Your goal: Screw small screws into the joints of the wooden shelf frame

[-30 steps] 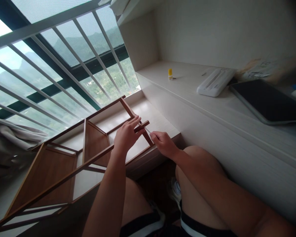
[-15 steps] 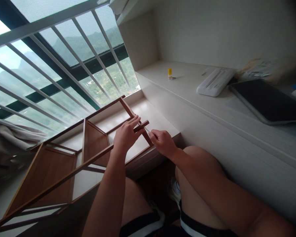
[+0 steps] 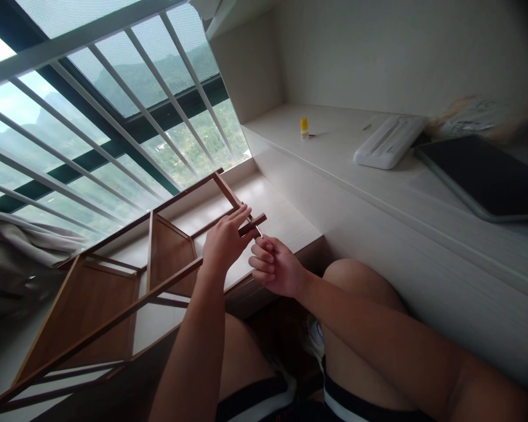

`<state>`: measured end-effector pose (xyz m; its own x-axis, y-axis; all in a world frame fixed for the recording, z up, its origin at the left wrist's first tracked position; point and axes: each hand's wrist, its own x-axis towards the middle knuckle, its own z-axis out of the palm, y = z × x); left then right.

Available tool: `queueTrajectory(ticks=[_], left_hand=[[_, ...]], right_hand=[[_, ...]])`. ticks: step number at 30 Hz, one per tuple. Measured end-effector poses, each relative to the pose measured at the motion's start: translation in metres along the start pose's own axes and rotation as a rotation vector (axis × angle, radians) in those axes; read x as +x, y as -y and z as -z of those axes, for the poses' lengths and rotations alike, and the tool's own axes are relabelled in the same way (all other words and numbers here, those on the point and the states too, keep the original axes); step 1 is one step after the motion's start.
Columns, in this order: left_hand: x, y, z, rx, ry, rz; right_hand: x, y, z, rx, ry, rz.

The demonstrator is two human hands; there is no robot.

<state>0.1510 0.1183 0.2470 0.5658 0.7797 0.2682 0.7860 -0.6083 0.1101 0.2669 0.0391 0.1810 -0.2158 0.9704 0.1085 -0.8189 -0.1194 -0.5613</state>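
Observation:
A brown wooden shelf frame (image 3: 114, 287) lies tilted across the window ledge (image 3: 286, 217) and my lap. My left hand (image 3: 226, 240) grips the frame's upper rail near its end, fingers wrapped over the wood. Just right of it, my right hand (image 3: 275, 269) is curled, palm turned up, around a thin metal tool (image 3: 259, 232), whose tip meets the end of the rail. Both my bare knees show below the hands.
White window bars (image 3: 114, 117) stand behind the frame. To the right a white desk (image 3: 378, 193) carries a small yellow-capped bottle (image 3: 304, 128), a white flat case (image 3: 389, 141) and a dark tablet (image 3: 484, 176). Grey cloth (image 3: 22, 252) lies at the left.
My right hand has shifted left and rolled over, palm now up, still at the rail's end with the thin tool. My left hand and the frame have stayed put.

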Motion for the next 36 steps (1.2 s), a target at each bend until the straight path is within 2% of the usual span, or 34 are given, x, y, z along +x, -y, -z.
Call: queueTrajectory(ticks=[2, 4, 8, 10, 12, 14, 16, 18, 21, 25, 28, 30, 32, 34, 36], left_hand=[[0.000, 0.000, 0.000, -0.001, 0.000, -0.003], [0.000, 0.000, 0.000, 0.004, -0.002, 0.003], [0.000, -0.001, 0.000, 0.024, 0.008, 0.025], [0.000, -0.002, 0.001, 0.030, 0.014, 0.025], [0.000, -0.003, 0.002, 0.033, 0.015, 0.029], [0.000, -0.004, 0.002, 0.035, 0.018, 0.038], [0.000, -0.004, 0.002, 0.035, 0.017, 0.042], [-0.001, -0.004, 0.002, 0.034, 0.011, 0.035], [-0.001, -0.003, 0.001, 0.028, 0.004, 0.027], [-0.001, -0.003, 0.001, 0.023, 0.008, 0.021], [-0.001, -0.003, 0.002, 0.026, 0.007, 0.015], [-0.001, -0.003, 0.001, 0.032, 0.003, 0.015], [-0.001, -0.002, 0.001, 0.036, 0.000, 0.015], [-0.001, -0.002, 0.000, 0.038, 0.001, 0.017], [-0.001, -0.002, -0.001, 0.040, 0.001, 0.022]], right_hand=[[0.000, -0.002, 0.002, -0.042, 0.008, -0.044], [-0.001, 0.000, 0.008, -0.195, -0.043, -0.042], [-0.006, 0.012, 0.023, -0.776, -0.244, 0.230], [-0.008, 0.019, 0.026, -1.082, -0.283, 0.356], [-0.007, 0.023, 0.026, -1.301, -0.304, 0.417], [-0.005, 0.023, 0.025, -1.420, -0.331, 0.450], [-0.001, 0.021, 0.024, -1.452, -0.351, 0.478], [0.002, 0.016, 0.023, -1.366, -0.365, 0.487], [0.003, 0.007, 0.022, -0.930, -0.321, 0.360], [0.001, 0.001, 0.020, -0.185, -0.058, -0.006], [-0.001, 0.003, 0.019, 0.011, 0.060, -0.124], [-0.001, 0.004, 0.020, -0.068, 0.025, -0.150], [-0.001, 0.006, 0.022, -0.310, -0.108, -0.090], [-0.003, 0.009, 0.025, -0.672, -0.304, 0.111], [-0.005, 0.014, 0.028, -1.050, -0.434, 0.338]])
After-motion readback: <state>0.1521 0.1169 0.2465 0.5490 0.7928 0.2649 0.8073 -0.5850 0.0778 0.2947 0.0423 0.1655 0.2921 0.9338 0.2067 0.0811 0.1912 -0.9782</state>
